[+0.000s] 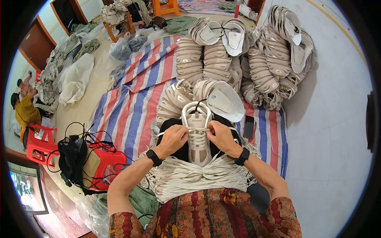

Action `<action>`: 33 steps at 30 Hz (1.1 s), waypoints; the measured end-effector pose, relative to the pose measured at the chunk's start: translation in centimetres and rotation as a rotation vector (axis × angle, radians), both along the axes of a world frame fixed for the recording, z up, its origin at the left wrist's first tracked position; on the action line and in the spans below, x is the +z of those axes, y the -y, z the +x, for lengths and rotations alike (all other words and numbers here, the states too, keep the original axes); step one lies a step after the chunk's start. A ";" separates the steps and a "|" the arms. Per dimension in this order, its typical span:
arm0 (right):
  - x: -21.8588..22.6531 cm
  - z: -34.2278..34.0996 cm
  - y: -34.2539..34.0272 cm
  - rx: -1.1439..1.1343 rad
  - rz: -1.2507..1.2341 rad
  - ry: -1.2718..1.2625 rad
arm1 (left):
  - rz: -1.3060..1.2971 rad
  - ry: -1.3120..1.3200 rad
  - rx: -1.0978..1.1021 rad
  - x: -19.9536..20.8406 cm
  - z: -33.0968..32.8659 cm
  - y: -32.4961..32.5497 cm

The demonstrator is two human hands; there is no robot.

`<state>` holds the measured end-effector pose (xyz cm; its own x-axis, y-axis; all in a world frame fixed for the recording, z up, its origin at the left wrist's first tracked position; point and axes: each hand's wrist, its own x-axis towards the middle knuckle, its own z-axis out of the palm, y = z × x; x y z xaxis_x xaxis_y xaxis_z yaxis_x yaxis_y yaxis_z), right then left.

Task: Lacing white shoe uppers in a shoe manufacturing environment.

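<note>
Big bundle of pale laces point(200, 178) right up against the patterned shirt point(206, 214), and just past it a beige shoe point(197, 139), toe facing the wearer. Left hand point(176, 137) and right hand point(222, 137) are both pinching its lace point(197, 129), one per side. Farther out: black phone point(249, 127) on striped tarp point(135, 87), then tied stacks of shoe uppers point(216, 63).

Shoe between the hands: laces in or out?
In: laces cross the shoe in rows; left hand and right hand at the top.
</note>
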<state>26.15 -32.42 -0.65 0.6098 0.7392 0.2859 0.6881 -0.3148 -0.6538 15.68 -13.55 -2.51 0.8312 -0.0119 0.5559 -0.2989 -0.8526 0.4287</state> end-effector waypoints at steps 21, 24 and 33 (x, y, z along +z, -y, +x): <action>0.6 1.8 2.0 0.134 0.172 -0.195 | -0.333 -0.157 -0.026 0.6 0.0 -2.9; -0.2 3.2 1.5 0.096 -0.029 -0.300 | -0.508 -0.324 -0.031 1.0 1.4 -3.3; 2.4 4.1 -1.4 0.415 -0.500 -0.693 | -0.575 -0.630 -0.109 1.0 -0.3 -5.3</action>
<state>30.25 -31.01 1.78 0.1863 0.8738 -0.4493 0.3172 -0.4863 -0.8142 15.39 -8.26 -1.48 0.9974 0.0327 -0.0648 0.0726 -0.4324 0.8988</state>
